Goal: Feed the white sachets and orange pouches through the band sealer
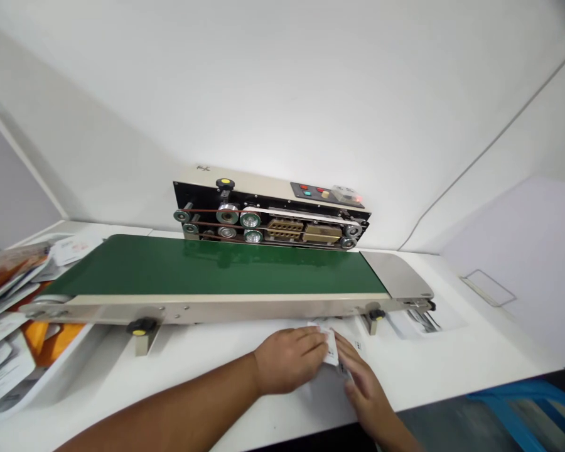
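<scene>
My left hand (289, 359) is closed round a small white printed packet (331, 353), its fingers curled over the near side. From the right, my right hand (365, 389) grips the packet's other side, thumb bent inward. The packet is partly covered by my fingers, so its full shape is hidden. Both hands are low over the white table (235, 364), just in front of the conveyor's near rail. Behind them runs the green belt (216, 267) of a band sealing machine (273, 213) with rollers and heating blocks.
At the left, a white bin (70, 370) is heaped with flat packets, some white, some orange. Black knobs (142, 326) stick out below the belt rail. A small tray (428, 321) with packets sits under the belt's right end. A blue stool (522, 402) stands at lower right.
</scene>
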`<act>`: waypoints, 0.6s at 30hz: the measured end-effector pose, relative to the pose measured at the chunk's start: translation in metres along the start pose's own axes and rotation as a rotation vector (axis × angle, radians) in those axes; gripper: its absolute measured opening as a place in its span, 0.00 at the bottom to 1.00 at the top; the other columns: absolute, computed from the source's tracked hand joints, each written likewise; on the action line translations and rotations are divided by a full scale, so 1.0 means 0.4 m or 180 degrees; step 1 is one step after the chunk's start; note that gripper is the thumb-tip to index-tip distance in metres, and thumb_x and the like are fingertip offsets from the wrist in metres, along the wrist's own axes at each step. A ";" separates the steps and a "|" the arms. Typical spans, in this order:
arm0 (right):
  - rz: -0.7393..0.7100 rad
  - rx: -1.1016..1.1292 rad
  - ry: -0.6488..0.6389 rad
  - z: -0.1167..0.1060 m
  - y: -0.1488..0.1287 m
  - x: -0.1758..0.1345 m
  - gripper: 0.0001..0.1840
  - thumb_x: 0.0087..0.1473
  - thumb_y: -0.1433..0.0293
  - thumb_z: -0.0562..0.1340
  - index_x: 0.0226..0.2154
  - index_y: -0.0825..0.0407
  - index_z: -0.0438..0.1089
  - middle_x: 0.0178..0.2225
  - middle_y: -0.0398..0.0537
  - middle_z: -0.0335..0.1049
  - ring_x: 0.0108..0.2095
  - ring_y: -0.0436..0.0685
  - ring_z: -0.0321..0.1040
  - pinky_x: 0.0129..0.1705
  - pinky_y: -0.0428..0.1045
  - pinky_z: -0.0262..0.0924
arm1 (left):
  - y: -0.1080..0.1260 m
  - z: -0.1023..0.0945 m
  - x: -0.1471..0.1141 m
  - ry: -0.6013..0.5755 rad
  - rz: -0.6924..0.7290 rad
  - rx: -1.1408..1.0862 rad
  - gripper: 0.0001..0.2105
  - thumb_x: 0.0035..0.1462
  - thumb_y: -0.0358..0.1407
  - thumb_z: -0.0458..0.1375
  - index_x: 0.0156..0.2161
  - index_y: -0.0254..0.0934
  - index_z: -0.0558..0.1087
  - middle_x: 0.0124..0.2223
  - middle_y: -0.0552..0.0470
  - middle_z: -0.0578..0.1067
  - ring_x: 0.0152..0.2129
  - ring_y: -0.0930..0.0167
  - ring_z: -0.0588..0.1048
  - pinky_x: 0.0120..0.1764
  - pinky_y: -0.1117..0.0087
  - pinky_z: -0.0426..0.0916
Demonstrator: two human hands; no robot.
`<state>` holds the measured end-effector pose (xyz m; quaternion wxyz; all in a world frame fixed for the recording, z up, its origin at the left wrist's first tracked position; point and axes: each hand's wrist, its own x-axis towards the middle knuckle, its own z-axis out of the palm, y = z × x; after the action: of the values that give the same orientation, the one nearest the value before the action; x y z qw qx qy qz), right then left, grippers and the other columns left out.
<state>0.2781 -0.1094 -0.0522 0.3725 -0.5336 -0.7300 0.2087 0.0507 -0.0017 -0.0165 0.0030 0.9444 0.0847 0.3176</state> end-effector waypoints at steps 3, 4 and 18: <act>0.0731 0.1022 0.0376 0.022 -0.039 0.019 0.33 0.68 0.47 0.46 0.64 0.46 0.66 0.58 0.59 0.72 0.58 0.68 0.70 0.58 0.65 0.66 | 0.001 -0.002 -0.008 0.0296 0.0500 -0.0082 0.14 0.69 0.31 0.52 0.57 0.33 0.70 0.60 0.41 0.75 0.62 0.61 0.69 0.62 0.63 0.68; 0.0979 0.1313 0.0470 0.028 -0.054 0.028 0.32 0.67 0.48 0.49 0.63 0.46 0.66 0.54 0.59 0.75 0.54 0.68 0.73 0.53 0.63 0.70 | 0.001 -0.004 -0.009 0.0336 0.0582 -0.0173 0.14 0.69 0.33 0.52 0.57 0.33 0.70 0.59 0.42 0.75 0.63 0.62 0.67 0.62 0.64 0.67; 0.1740 0.1275 -0.0322 -0.031 -0.074 0.039 0.21 0.57 0.50 0.64 0.37 0.51 0.77 0.24 0.41 0.67 0.22 0.50 0.59 0.23 0.45 0.54 | 0.005 0.003 0.013 -0.0313 -0.1838 -0.2699 0.11 0.61 0.36 0.58 0.47 0.38 0.77 0.23 0.61 0.62 0.19 0.76 0.60 0.24 0.76 0.56</act>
<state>0.2667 -0.1060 -0.0184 0.3635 -0.6148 -0.5220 0.4662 0.0557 -0.0026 -0.0141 0.4772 0.8121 0.2056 0.2655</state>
